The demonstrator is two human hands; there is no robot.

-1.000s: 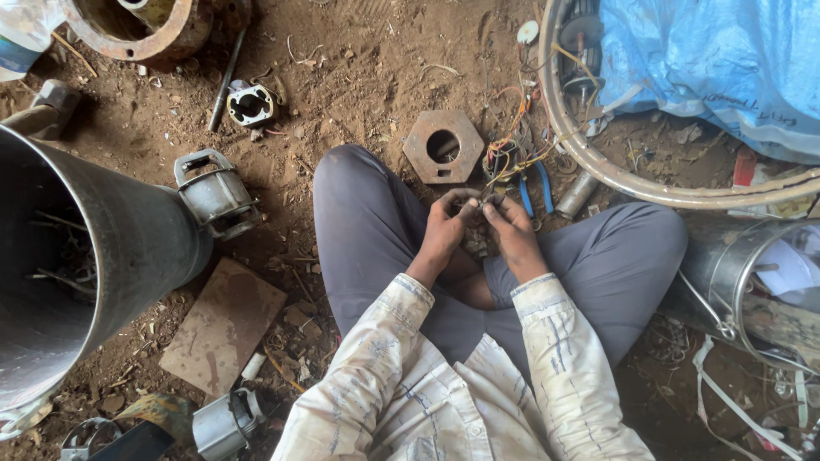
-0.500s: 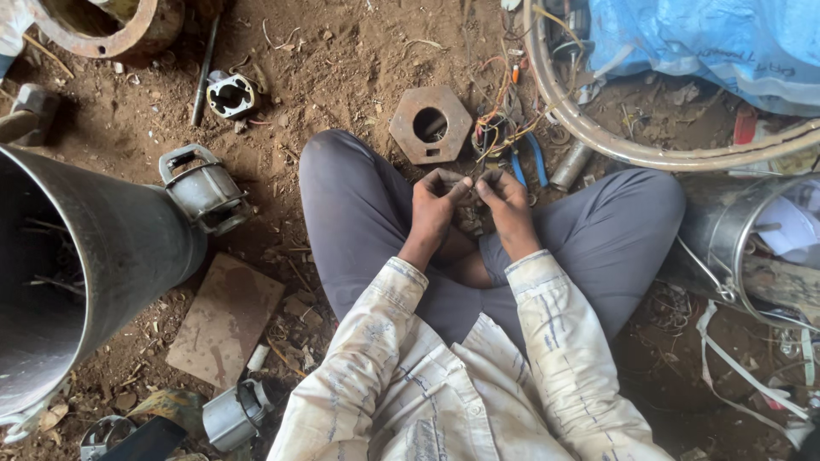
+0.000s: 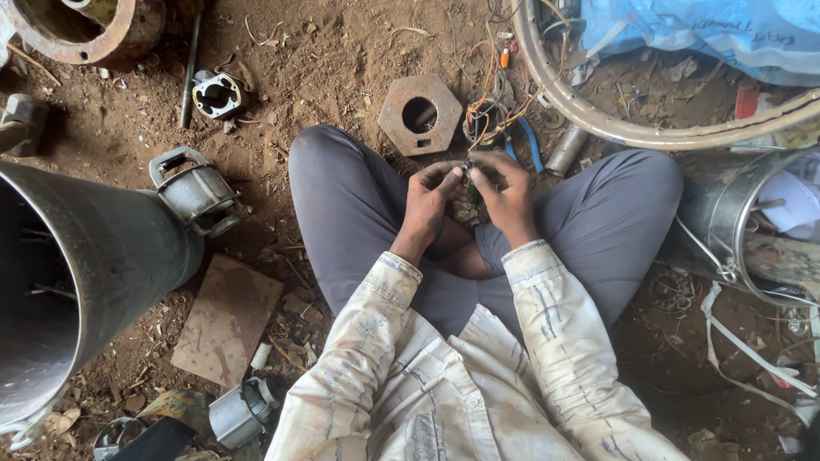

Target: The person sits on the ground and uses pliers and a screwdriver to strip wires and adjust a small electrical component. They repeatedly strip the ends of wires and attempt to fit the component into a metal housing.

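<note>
Both hands, left hand [image 3: 424,201] and right hand [image 3: 510,193], are pinched shut around a small dark part [image 3: 468,175] over the lap, looks like mid-fiddling with its wires, rusty hex plate [image 3: 419,113] at 11 o'clock, steady fingertip grip needed next.

Reddish-brown dirt floor [image 3: 342,51] throughout. Grey-blue trousers [image 3: 359,205] at centre. Off-white shirt [image 3: 453,384] at bottom, faint blue check lines, grimy patches. Rust-brown hexagonal plate [image 3: 420,113] at top centre. Orange, yellow and red wires [image 3: 491,107] just right of it, next to blue-handled pliers [image 3: 530,145]. Light blue plastic sheet [image 3: 709,34] in upper right. Dull silver ring [image 3: 615,128] beneath it. Dark grey pipe [image 3: 102,256] at left. Rusty brown flat plate [image 3: 226,320] at lower left. Silver-grey motor housing [image 3: 198,192] beside pipe.
</note>
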